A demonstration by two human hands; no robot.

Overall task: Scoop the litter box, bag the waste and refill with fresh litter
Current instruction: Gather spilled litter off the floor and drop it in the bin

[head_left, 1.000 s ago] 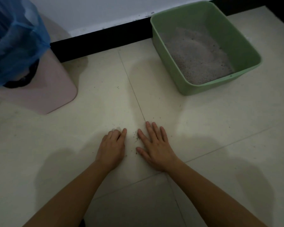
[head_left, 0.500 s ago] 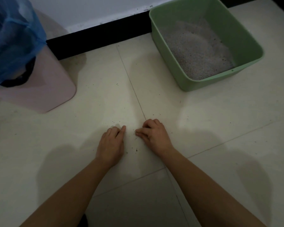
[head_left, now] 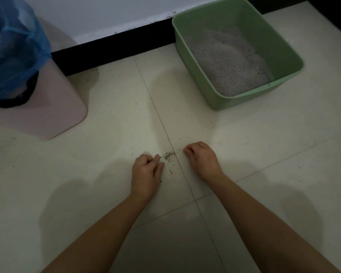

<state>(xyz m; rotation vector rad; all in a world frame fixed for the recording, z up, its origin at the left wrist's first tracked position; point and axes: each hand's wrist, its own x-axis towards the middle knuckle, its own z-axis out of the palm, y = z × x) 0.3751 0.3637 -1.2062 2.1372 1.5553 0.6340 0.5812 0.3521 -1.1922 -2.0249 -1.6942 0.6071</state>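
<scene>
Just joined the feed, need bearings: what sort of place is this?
Likely a room at home, floor level by a wall: pale floor tiles, a green litter box with litter, and a pink bin lined with a blue bag.

Pale tiled floor point(head_left: 264, 174)
A green litter box point(head_left: 244, 97) and a pink bin point(head_left: 53, 115) stand well apart; spilled litter grains point(head_left: 169, 154) lie on a grout line point(head_left: 156, 109).
</scene>
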